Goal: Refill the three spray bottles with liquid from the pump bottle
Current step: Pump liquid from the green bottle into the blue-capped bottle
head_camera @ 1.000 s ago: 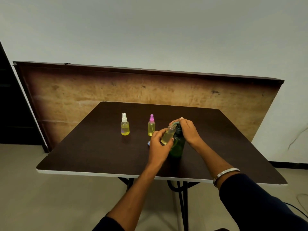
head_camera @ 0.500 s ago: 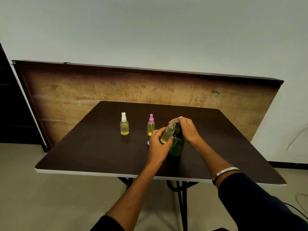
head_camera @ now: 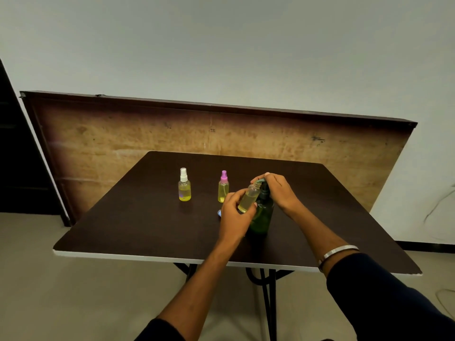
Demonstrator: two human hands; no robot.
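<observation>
Nothing moved | left hand (head_camera: 232, 212) grips uncapped bottle (head_camera: 249, 198) | right hand (head_camera: 278, 190) presses pump (head_camera: 261, 180)

A dark brown counter (head_camera: 138, 217) with a white front edge stands on black metal legs (head_camera: 267, 291). At 12 o'clock a worn wooden board (head_camera: 123, 134) leans against the pale wall (head_camera: 221, 45); beige floor (head_camera: 61, 291) lies below.

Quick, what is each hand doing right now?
Left hand: holds the uncapped spray bottle, tilted toward the pump.
Right hand: rests on the green pump bottle's pump head, fingers curled over it.
</observation>
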